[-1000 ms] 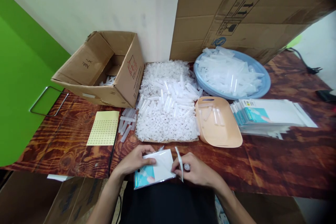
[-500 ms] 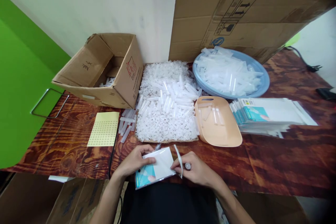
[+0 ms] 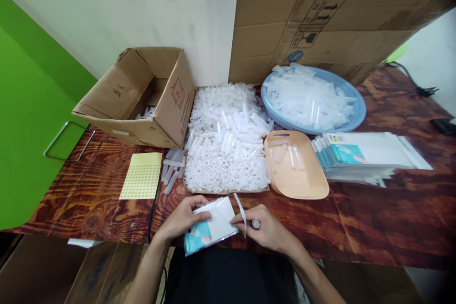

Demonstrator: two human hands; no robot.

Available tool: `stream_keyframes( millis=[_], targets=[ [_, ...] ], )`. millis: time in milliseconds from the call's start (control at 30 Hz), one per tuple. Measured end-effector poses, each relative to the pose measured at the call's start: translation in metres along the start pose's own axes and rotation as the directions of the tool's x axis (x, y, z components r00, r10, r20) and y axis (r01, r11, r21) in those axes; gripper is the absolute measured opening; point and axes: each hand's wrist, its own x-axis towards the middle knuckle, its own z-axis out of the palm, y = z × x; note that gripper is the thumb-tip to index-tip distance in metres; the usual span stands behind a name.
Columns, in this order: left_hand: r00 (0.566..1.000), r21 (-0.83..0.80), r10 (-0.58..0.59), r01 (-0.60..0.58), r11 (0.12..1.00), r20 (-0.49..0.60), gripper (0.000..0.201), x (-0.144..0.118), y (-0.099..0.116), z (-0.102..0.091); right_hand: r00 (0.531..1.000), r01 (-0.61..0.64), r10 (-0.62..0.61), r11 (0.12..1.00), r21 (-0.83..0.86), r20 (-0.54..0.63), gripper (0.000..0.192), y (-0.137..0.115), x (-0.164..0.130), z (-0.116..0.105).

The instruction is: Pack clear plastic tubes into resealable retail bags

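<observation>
Holding a white-and-blue packet (image 3: 210, 226) at the near edge of the desk (image 3: 356, 218): left hand (image 3: 183, 218) pinching its left side, right hand (image 3: 267, 230) gripping its right edge, a thin white strip (image 3: 242, 211) and a small capped tube (image 3: 255, 224) between the fingers. Lying just beyond, a heap of clear plastic tubes (image 3: 228, 137), beside a peach tray (image 3: 295, 166).

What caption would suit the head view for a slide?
Both hands, left hand and right hand, hold a small packet at the table edge, before a pile of clear tubes.
</observation>
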Motion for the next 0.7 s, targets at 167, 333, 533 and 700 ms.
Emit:
stream_keyframes(
  millis=[167, 333, 533, 700],
  targets=[
    [1.0, -0.016, -0.009, 0.009, 1.0, -0.012, 0.032, 0.0, 0.0018, 0.0011, 1.0, -0.013, 0.013, 1.0, -0.02, 0.008, 0.017, 0.0013, -0.0005, 0.001],
    [1.0, -0.027, -0.013, 0.012, 1.0, -0.017, 0.032, 0.0007, 0.0, 0.0002, 1.0, -0.002, 0.001, 0.999, -0.049, -0.009, 0.018, 0.0024, -0.0007, 0.0009],
    [1.0, -0.057, -0.005, 0.004, 0.998, -0.018, 0.035, 0.001, -0.0047, -0.0007, 1.0, 0.017, -0.018, 0.999, -0.041, -0.016, 0.02, 0.0031, 0.0008, 0.002],
    [0.999, -0.05, -0.009, 0.008, 0.999, -0.031, 0.039, 0.0005, -0.0059, -0.0009, 0.999, 0.017, -0.018, 0.999, -0.046, -0.027, 0.021, 0.0033, 0.0016, 0.0044]
  ],
)
